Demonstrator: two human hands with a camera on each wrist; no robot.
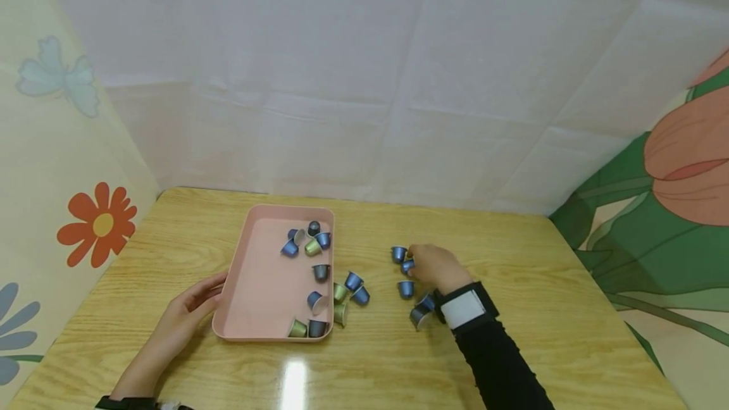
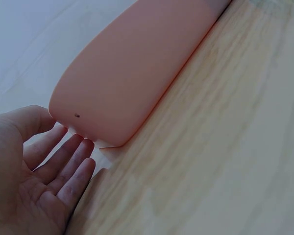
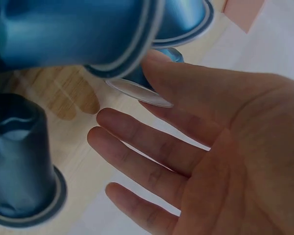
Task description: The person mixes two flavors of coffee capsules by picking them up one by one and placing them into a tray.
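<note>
My left hand (image 1: 196, 302) rests against the left side of a pink tray (image 1: 259, 271). In the left wrist view the thumb and fingertips touch the tray's rounded corner, fingers fairly straight. Over the wood table my right hand (image 1: 441, 267) pinches a blue coffee capsule (image 1: 407, 266) between thumb and index finger. Its other fingers stretch out, seen in the right wrist view, where the capsule's pale lid (image 3: 139, 92) faces the hand. Beside it lie another blue capsule (image 1: 398, 254) and a third blue capsule (image 1: 406, 289).
Blue, green and dark capsules lie inside the tray, mostly along its right side, among them a dark capsule (image 1: 321, 272). Just outside that side are several more, including a blue capsule (image 1: 361, 296). A dark capsule (image 1: 419, 317) lies near the right wrist. A white cloth (image 1: 364, 81) hangs behind.
</note>
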